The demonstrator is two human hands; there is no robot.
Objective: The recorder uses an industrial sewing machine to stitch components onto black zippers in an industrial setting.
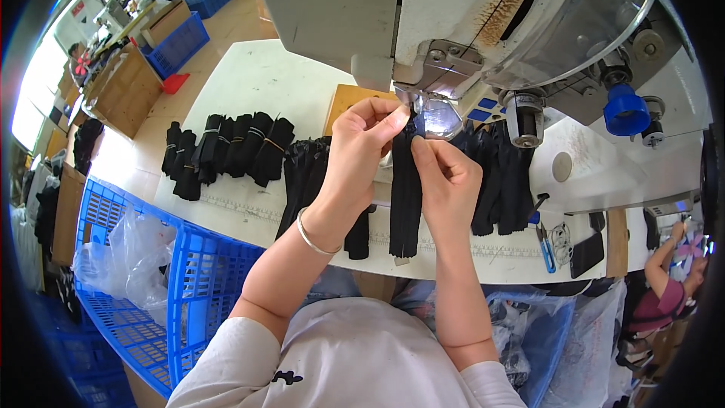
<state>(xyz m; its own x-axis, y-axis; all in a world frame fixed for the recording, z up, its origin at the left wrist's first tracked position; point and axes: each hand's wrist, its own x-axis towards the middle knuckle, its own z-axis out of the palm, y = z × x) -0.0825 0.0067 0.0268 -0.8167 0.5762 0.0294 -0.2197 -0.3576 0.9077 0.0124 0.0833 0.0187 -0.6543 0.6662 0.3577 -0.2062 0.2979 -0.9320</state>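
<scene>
Remotely, I'm seeing left fingers [392,122] pinching top of black strip [405,208], right fingers [428,160] gripping its edge just nearer; strip running nearward from fingers. Seemingly positioning it at machine [332,11] just beyond fingers; next move calling for steady alignment.

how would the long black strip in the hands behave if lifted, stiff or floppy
The black strip is probably light, since the left hand and right hand just pinch it near one end. It looks thin and cloth-like, so likely floppy, though its straight run may hint at some stiffness.
</scene>
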